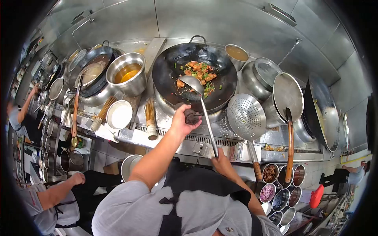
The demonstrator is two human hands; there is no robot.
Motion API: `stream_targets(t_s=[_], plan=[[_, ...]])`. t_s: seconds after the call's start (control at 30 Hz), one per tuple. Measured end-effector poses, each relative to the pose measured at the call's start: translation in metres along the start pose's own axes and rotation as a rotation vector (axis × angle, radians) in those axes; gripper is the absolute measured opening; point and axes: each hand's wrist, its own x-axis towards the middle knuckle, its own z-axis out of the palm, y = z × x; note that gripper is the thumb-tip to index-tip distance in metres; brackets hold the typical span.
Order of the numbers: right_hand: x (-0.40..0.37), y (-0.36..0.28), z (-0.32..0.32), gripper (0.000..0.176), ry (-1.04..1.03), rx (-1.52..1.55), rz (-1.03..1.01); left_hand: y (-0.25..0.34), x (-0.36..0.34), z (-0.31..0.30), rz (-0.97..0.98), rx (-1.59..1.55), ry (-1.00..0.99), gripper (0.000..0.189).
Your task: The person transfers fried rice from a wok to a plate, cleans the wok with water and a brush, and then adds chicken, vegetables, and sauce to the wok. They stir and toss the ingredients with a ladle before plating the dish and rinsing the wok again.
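Note:
A black wok (165, 74) sits on the burner in front of me. In it lie browned fried pieces (201, 72) mixed with chopped red and green bits. My left hand (183, 122) is closed round a dark cloth (192, 117) at the wok's near edge; the handle under the cloth is hidden. Lower down, my right hand (223, 163) grips the end of a long metal ladle (208, 126). The ladle's bowl rests over the food, underside up as far as I can see.
To the right are a perforated skimmer (247, 116), a mesh strainer (288, 96) and ingredient tins (267, 192). A pot of amber liquid (128, 72), a white bowl (119, 115) and a bamboo brush (150, 118) stand left. A co-worker's arm (59, 192) is at lower left.

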Motion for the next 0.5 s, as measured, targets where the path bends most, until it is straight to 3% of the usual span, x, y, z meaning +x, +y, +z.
stream_targets(t_s=[0.03,0.13,0.2,0.23,0.3,0.37,0.43,0.5], plan=[[-0.005,-0.003,-0.004,0.041,-0.018,0.002,0.015,-0.002,0.005,-0.001,0.026,-0.069,-0.009,0.025],[-0.046,-0.009,-0.021,0.045,-0.107,0.039,0.041,-0.017,0.017,-0.018,0.116,-0.141,-0.076,0.024],[-0.066,-0.045,-0.065,0.053,-0.171,0.04,-0.045,-0.028,-0.036,-0.009,0.113,-0.191,-0.016,0.016],[-0.073,-0.048,-0.085,0.058,-0.148,0.002,-0.299,-0.036,-0.071,-0.008,0.09,-0.17,-0.015,0.015],[-0.091,-0.067,-0.116,0.066,-0.227,0.043,-0.279,-0.034,-0.092,-0.015,0.067,-0.142,0.006,0.015],[-0.102,-0.101,-0.147,0.071,-0.419,0.158,0.29,-0.028,-0.088,-0.013,0.054,-0.145,0.032,0.015],[-0.077,-0.104,-0.148,0.073,-0.355,0.053,0.225,-0.016,-0.032,-0.013,0.05,-0.13,-0.025,0.015],[-0.033,-0.108,-0.142,0.071,-0.306,-0.065,0.237,-0.018,-0.023,-0.015,0.065,-0.125,-0.032,0.017]])
